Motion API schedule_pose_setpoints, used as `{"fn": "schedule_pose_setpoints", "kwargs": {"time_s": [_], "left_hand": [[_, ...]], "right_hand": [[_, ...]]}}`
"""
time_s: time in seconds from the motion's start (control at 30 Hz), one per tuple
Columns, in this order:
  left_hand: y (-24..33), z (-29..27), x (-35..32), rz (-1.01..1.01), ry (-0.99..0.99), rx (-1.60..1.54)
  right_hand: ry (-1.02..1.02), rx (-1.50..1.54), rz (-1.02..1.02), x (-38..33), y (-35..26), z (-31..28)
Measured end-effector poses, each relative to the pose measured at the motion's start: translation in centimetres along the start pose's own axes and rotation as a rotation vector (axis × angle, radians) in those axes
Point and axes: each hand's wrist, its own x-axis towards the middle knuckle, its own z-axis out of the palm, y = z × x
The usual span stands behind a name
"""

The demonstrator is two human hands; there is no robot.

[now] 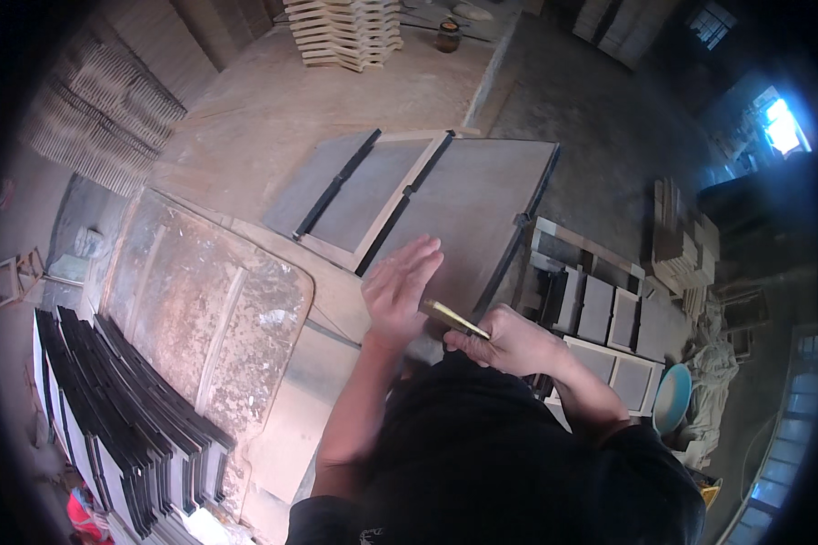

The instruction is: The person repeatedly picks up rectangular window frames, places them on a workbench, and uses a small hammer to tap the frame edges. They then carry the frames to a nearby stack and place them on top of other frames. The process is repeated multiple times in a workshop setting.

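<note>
My right hand [509, 343] is closed around one end of a short, flat, yellowish bar-shaped tool [454, 320]; its exact kind does not show. The tool's far end points toward my left hand [398, 289], which is raised with its fingers stretched out and nothing in it. Beyond both hands lies a large grey-brown panel [482, 195] with dark edges, tilted across the work surface. Beside it on the left is a similar panel [314, 186] with a black strip [338, 186] and a pale wooden bar [400, 200]. My body hides the near edge.
A worn, stained board [273, 318] lies to the left, with a stack of black-edged panels [136, 427] at lower left. Pale slatted wooden pieces [344, 32] are stacked at the back. On the right are framed panels [600, 313], a light-blue basin [673, 398] and piled wood [682, 241].
</note>
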Motion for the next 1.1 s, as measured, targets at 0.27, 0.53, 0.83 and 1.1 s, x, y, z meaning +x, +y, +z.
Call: {"fn": "schedule_pose_setpoints", "kwargs": {"time_s": [0.27, 0.53, 0.83, 1.1], "left_hand": [[0.0, -0.6, -0.8, -0.027, 0.013, -0.030], [0.0, -0.7, -0.6, -0.028, 0.041, -0.013], [0.8, -0.1, 0.4, -0.027, 0.087, 0.086], [1.3, 1.5, 0.4, -0.094, 0.110, 0.121]], "right_hand": [[0.032, 0.156, 0.051, -1.8, 0.4, 2.1], [0.060, 0.135, 0.079, -2.1, -0.3, 2.2], [0.298, 0.577, -0.023, -3.3, 3.2, -0.6], [0.610, 0.244, -0.314, -1.4, 6.5, -5.9]]}}
